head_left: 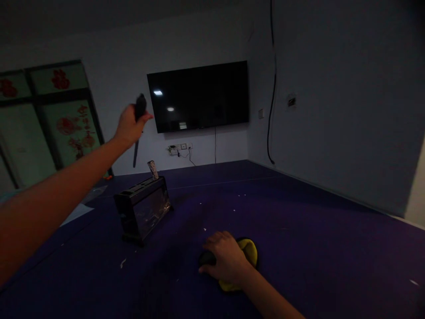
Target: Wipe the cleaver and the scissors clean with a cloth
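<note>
My left hand [131, 124] is raised at arm's length and closed around the black handle of a knife [141, 107]. The knife's narrow dark blade points down behind my wrist, above a black knife block [149, 212] with see-through sides. A speckled handle [152, 170] sticks up from the block's far end. Low on the purple surface, my right hand [226, 257] is closed over a yellow cloth with black edging [249, 250]. A dark rounded part [207, 258] shows between its thumb and fingers; whether it belongs to the cloth I cannot tell.
The wide purple surface [299, 248] carries small white scraps [122, 263]. White sheets [78, 213] lie behind the block at left. A wall-mounted television [202, 97], sockets with cables [181, 147] and a hanging black cable [274, 88] are beyond. Decorated glass doors [66, 119] stand at left.
</note>
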The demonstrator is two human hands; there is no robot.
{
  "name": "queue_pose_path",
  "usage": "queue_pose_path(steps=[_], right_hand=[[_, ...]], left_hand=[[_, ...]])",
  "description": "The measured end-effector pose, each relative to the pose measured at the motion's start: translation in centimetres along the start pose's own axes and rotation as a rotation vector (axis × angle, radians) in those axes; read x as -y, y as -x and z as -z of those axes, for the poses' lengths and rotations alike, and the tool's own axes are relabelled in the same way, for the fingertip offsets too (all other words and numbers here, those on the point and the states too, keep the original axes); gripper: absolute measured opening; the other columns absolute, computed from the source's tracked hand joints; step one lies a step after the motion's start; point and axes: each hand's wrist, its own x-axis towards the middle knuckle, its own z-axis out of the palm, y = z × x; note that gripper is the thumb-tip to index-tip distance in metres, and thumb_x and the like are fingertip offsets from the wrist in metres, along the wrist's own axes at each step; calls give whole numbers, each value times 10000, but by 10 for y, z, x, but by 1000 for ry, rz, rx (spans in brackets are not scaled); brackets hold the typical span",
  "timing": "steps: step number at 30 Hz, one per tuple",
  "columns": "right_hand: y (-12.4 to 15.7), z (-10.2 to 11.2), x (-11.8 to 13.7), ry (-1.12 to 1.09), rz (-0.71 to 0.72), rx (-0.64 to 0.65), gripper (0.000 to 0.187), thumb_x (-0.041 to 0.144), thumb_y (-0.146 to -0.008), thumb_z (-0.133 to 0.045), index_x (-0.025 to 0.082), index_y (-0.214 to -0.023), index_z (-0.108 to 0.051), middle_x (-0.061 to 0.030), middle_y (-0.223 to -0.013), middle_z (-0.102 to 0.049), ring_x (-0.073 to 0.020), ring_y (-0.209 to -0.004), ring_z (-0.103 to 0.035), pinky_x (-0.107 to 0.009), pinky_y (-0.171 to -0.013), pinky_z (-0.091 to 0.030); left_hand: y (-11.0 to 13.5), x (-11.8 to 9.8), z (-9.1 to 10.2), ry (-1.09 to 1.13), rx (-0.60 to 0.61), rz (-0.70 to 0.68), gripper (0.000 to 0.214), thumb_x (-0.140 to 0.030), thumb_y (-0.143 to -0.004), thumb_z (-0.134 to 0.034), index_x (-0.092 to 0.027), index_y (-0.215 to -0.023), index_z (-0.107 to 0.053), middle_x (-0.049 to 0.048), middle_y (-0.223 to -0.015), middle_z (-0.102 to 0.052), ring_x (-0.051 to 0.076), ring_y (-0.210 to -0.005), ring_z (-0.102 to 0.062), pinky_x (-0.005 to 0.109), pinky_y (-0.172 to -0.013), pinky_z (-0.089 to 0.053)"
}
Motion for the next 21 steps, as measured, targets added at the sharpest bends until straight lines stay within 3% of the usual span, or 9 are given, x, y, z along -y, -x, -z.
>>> queue_pose_path(steps=[3, 5, 6, 8, 10, 12, 15, 18, 21], right_hand=[[0, -4, -1, -120, -25, -16, 465, 518, -532, -720, 223, -888, -670, -69, -922, -647, -263, -924, -523, -354, -831, -314], [0, -6, -1, -203, -65, -66, 321, 426, -586, -711, 224, -832, -674, -56, -885, -652, -247, -908, -532, -339, -830, -320], [-1, -6, -1, -229, -92, -96, 233, 380, -642, -674, 218, -810, -672, -56, -868, -652, -237, -895, -538, -328, -822, -328], [-2, -5, -2, -255, -148, -162, 148, 297, -755, -558, 197, -792, -661, -69, -846, -646, -219, -866, -546, -309, -798, -344], [-4, -2, -6, -292, -213, -260, 213, 259, -824, -449, 179, -801, -646, -88, -852, -633, -215, -858, -542, -306, -787, -349], [-6, 0, -11, -384, -293, -390, 266, 313, -853, -413, 173, -778, -626, -88, -828, -616, -213, -827, -535, -308, -770, -353], [-11, -2, -18, -605, -416, -546, 415, 506, -823, -422, 171, -631, -574, -45, -650, -560, -181, -652, -511, -284, -634, -372], [-17, -10, -19, -838, -485, -554, 538, 636, -776, -382, 170, -561, -543, -7, -513, -487, -138, -497, -459, -253, -479, -343], [-22, -19, -14, -1047, -505, -501, 567, 691, -718, -416, 159, -608, -582, -5, -500, -510, -134, -457, -469, -248, -439, -352]], left_hand=[[84, -35, -18, -60, 269, -205, 190, -266, -796, -501, -223, -978, -535, 12, -1007, -600, 173, -963, -537, 327, -880, -416], [154, -52, -31, -79, 443, -493, 256, -164, -844, -351, -163, -1051, -502, 61, -1055, -576, 175, -1025, -510, 365, -926, -395], [188, -58, -39, -67, 474, -652, 294, -101, -854, -283, -126, -1059, -492, 76, -1044, -582, 162, -1045, -498, 376, -960, -370], [249, -65, -53, -89, 478, -889, 236, -76, -856, -325, -109, -987, -519, 80, -974, -610, 152, -1007, -514, 373, -994, -341], [295, -67, -66, -110, 485, -973, 160, -101, -840, -405, -120, -915, -545, 83, -946, -620, 164, -1012, -512, 360, -1010, -326], [325, -67, -76, -81, 455, -963, 138, -129, -833, -429, -137, -879, -558, 69, -886, -629, 156, -967, -529, 342, -1012, -326], [347, -62, -85, -61, 506, -988, 132, -138, -837, -442, -160, -862, -570, 28, -785, -627, 119, -848, -554, 300, -1015, -319], [354, -54, -90, -24, 567, -967, 127, -152, -846, -447, -191, -854, -568, 6, -769, -628, 106, -829, -556, 291, -1005, -328], [358, -43, -92, 15, 558, -914, 136, -158, -858, -434, -207, -864, -561, -2, -797, -631, 98, -878, -548, 292, -1009, -322]])
